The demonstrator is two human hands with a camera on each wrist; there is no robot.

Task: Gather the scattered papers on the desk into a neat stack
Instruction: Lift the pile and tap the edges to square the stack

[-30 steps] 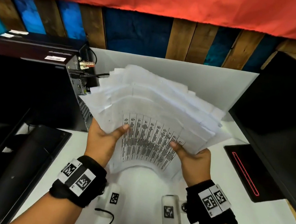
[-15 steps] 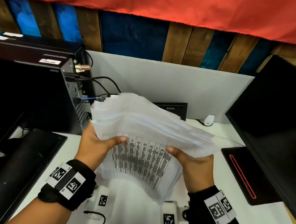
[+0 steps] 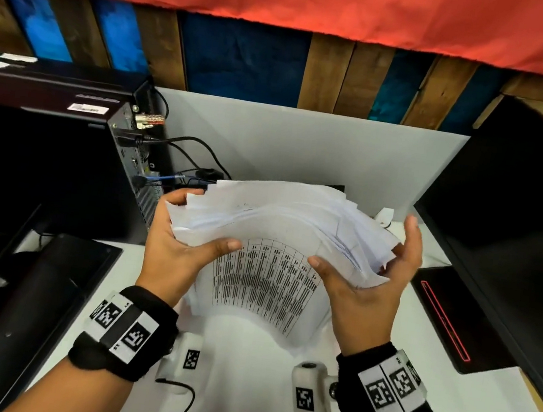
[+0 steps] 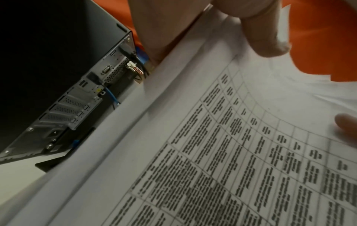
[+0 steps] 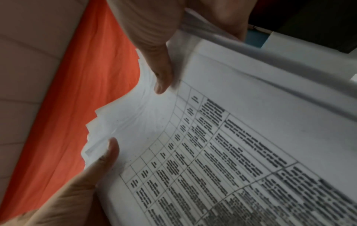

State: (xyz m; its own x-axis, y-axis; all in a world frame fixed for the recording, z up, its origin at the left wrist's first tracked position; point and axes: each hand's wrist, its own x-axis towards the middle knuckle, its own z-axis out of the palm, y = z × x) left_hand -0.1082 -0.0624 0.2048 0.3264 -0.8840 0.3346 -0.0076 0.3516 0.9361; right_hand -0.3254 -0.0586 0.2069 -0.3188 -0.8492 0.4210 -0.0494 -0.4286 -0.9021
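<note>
Both hands hold a thick bundle of papers (image 3: 281, 228) up off the white tabletop (image 3: 241, 374), in the middle of the scene. The left hand (image 3: 182, 246) grips the bundle's left edge, its thumb lying across the printed top sheet and its fingers (image 3: 181, 195) curled round behind – clenched on the paper. The right hand (image 3: 366, 287) presses its thumb onto the right part of the same sheet, while its fingers (image 3: 412, 238) stand nearly straight and spread against the bundle's ragged right edge; they are released rather than curled. The top sheet carries a table of dark text and bends downward toward the near side. The far edges of the sheets are stepped and uneven. A black computer tower (image 3: 63, 150) stands to the left with cables at its back, a dark monitor (image 3: 518, 238) to the right – its base (image 3: 455, 316) on the tabletop just beside the right hand
</note>
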